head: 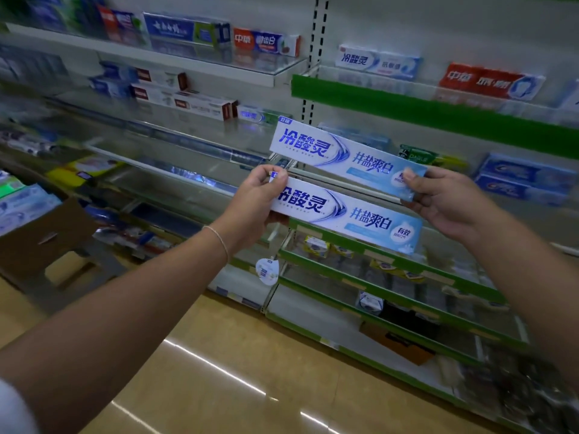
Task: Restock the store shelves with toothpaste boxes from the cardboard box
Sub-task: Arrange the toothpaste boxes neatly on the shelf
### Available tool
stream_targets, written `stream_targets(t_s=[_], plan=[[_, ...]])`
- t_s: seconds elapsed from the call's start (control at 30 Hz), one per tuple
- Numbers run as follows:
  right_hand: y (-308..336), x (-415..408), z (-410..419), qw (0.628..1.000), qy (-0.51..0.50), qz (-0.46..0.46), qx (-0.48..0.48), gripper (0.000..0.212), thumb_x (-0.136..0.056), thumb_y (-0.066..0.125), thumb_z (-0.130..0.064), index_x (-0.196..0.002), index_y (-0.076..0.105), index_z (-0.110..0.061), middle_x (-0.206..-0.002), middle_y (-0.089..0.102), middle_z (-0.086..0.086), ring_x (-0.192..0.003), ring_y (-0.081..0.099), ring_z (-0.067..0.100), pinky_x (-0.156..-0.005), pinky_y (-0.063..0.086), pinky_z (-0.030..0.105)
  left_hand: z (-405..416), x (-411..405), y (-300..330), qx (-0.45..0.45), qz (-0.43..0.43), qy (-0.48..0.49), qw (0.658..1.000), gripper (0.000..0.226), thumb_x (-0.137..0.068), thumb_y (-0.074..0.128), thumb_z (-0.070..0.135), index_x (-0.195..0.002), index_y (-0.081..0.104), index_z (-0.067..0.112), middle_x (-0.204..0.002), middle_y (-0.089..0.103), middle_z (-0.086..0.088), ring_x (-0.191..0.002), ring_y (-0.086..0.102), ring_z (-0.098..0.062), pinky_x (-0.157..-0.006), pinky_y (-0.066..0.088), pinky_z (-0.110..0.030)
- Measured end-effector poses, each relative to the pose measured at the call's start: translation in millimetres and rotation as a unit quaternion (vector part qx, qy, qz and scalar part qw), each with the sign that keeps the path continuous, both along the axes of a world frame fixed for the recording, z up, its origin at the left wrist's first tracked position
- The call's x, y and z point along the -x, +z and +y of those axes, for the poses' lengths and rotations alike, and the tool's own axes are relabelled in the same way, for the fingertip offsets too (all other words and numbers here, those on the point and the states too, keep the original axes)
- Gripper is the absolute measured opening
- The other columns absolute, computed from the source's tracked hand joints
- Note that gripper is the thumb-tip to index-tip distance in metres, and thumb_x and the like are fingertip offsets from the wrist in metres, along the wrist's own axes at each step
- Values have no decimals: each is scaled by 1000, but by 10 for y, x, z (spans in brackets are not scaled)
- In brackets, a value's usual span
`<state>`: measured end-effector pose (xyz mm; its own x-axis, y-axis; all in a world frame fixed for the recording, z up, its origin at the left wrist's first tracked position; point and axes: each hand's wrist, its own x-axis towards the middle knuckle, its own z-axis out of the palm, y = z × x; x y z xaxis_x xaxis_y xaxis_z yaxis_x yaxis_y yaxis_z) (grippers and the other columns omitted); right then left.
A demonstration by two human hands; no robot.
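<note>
The store shelves (pixel 200 65) fill the far side of the scene from left to right, white with clear front lips on the left and green edge strips (pixel 432 115) on the right, and they carry scattered toothpaste boxes in blue, white and red. The tan floor (pixel 225 364) runs along the near side, shiny with light streaks. At the left edge a brown cardboard box (pixel 47 233) stands open on the floor with pale blue packs showing in its top. Two long white-and-blue toothpaste boxes are held up in the middle of the scene, in front of the shelves and touching none of them. The upper toothpaste box (pixel 341 156) slants down to the right, and the right hand (pixel 445 202) holds its right end, thumb on the front face and the fingers (pixel 416 208) curled behind. The lower toothpaste box (pixel 347 219) lies just below it, roughly parallel, and the left hand (pixel 257 202) grips its left end with the thumb along the top edge and the other fingers wrapped underneath. A thin bracelet (pixel 219 238) circles the left wrist. A small round paper tag (pixel 266 270) hangs from a shelf edge below the left hand.
</note>
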<state>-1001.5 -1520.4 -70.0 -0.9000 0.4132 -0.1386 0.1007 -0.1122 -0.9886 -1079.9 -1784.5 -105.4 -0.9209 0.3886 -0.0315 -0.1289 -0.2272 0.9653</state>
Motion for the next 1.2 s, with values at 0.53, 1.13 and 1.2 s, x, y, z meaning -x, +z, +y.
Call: stream_targets(t_s=[0.53, 1.13, 1.2], plan=[[-643, 1435, 693, 997, -65, -23, 44, 35, -85, 66, 2, -119, 61, -8, -92, 77, 5, -87, 74, 17, -72, 58, 26, 686, 1416, -478, 32, -15, -43, 998, 19, -101, 47, 11, -84, 51, 21, -86, 56, 0, -66, 63, -19, -48, 49, -32], [-718, 2725, 1431, 975, -101, -48, -190, 23, -89, 72, -19, -110, 67, -14, -91, 73, -7, -65, 67, 0, -59, 52, 18, 1237, 2734, -677, 6, -11, -50, 999, 9, -98, 55, 20, -88, 56, 20, -81, 62, 1, -73, 66, -24, -54, 55, -40], [-629, 2766, 1368, 967, -104, -102, -210, 40, -93, 66, -33, -127, 61, -12, -107, 73, -2, -64, 61, -3, -62, 52, 15, 1235, 2803, -660, 5, -2, -44, 999, 11, -98, 54, 21, -87, 55, 21, -71, 61, 4, -65, 64, -22, -49, 53, -34]])
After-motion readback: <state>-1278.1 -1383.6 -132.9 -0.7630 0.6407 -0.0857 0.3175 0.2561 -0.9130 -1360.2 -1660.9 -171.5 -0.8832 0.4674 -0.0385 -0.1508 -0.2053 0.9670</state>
